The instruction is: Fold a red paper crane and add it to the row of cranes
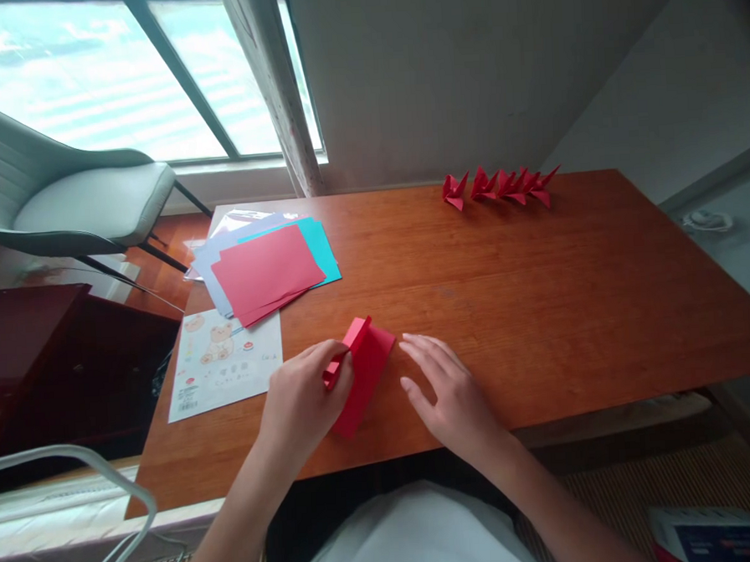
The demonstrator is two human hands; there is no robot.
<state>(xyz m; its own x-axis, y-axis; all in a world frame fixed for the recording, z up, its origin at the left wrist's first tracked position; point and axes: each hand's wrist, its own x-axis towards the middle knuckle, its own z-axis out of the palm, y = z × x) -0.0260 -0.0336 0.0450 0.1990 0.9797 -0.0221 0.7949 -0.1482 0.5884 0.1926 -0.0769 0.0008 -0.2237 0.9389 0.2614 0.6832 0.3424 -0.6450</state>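
A folded red paper (362, 374) lies near the front edge of the wooden table (540, 306). My left hand (302, 400) pinches its left flap and lifts that flap off the sheet. My right hand (447, 390) rests just right of the paper, fingers stretched out flat and pointing toward it, holding nothing. Several finished red folded paper figures (499, 185) stand in a row at the far edge of the table.
A stack of red, teal and pale blue sheets (267, 266) lies at the table's left, with a printed packaging sheet (225, 360) in front of it. A grey chair (75, 200) stands by the window. A dark cabinet (52, 365) is at left.
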